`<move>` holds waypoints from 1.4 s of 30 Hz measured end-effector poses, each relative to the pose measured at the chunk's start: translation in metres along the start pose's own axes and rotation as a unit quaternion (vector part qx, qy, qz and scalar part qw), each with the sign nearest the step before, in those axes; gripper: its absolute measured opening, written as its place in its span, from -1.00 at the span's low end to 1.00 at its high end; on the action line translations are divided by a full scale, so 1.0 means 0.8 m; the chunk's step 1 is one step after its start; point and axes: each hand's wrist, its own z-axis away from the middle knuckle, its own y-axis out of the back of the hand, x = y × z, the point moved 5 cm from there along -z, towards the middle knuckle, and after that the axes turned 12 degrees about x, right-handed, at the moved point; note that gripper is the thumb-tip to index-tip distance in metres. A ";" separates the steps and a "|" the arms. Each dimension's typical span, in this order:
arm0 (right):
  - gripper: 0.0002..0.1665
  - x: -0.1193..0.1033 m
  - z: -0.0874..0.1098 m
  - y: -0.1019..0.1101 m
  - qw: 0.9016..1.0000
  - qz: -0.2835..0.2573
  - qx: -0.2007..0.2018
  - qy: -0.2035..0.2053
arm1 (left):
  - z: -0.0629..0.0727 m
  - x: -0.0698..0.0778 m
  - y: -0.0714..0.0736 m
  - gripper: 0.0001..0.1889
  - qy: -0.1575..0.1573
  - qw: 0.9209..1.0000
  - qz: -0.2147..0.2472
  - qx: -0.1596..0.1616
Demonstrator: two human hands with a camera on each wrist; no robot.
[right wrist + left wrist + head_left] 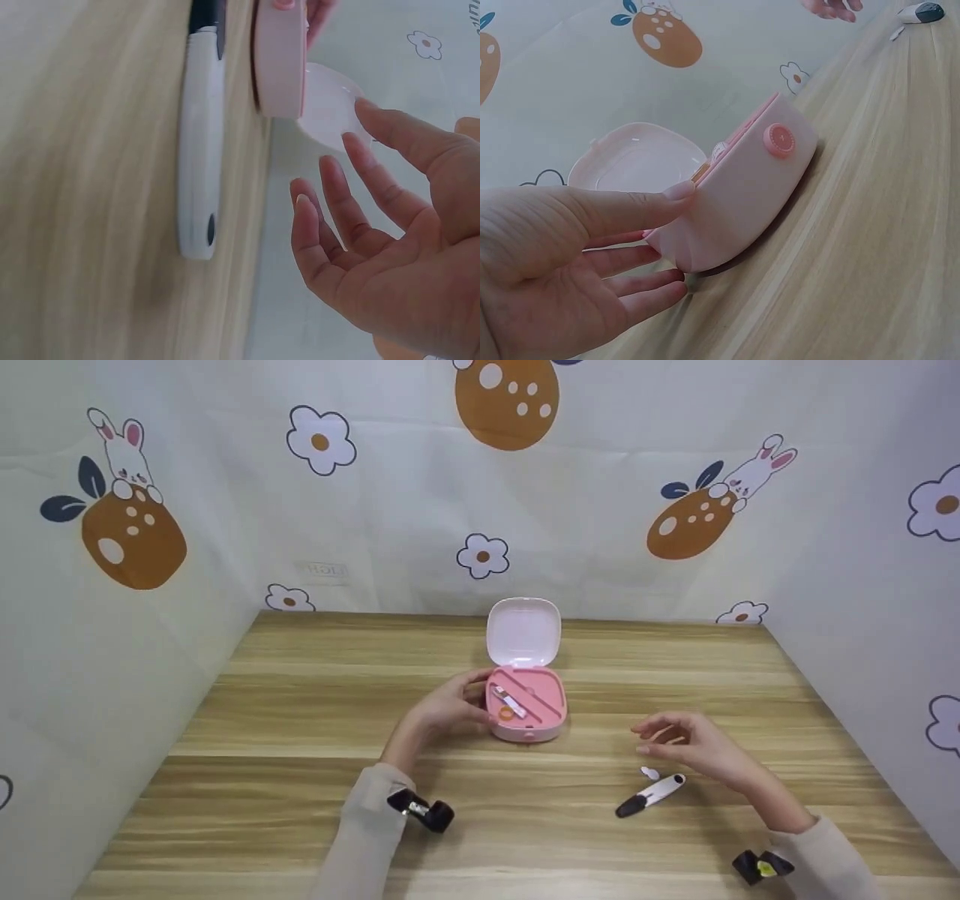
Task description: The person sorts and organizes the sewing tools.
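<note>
A small pink box (553, 730) stands on the table with its pale hinged lid (523, 631) raised. My left hand (450, 705) holds the box by its left side; in the left wrist view the thumb lies at the rim, the other fingertips lower against the wall. Inside, a slim white piece (510, 702) and an orange ring (506, 712) lie in the left compartment. My right hand (701, 746) hovers with loosely bent fingers and nothing in them. Closest to it are a small white piece (650, 772) and a long white tool with a dark end (660, 790).
The wood-grain table (315, 720) is bounded at the back and both sides by a printed cloth (397, 510). The raised lid stands near the back cloth. A round pink button (780, 140) juts from the box's front.
</note>
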 end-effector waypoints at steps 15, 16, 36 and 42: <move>-0.59 0.024 0.026 -0.007 0.998 -0.016 -0.053 0.030 | 0.000 0.001 -0.002 -0.08 -0.010 1.000 0.006 -0.012; -0.58 0.026 0.028 -0.008 0.998 -0.023 -0.058 0.030 | 0.001 0.001 -0.002 -0.08 -0.010 1.000 0.006 -0.012; -0.61 0.040 0.031 -0.019 0.994 -0.034 -0.077 0.069 | 0.000 0.001 0.000 -0.10 -0.012 1.000 0.000 -0.010; -0.71 0.040 0.031 -0.019 0.995 -0.012 -0.072 0.073 | -0.001 -0.001 -0.001 -0.11 -0.020 1.000 0.004 -0.015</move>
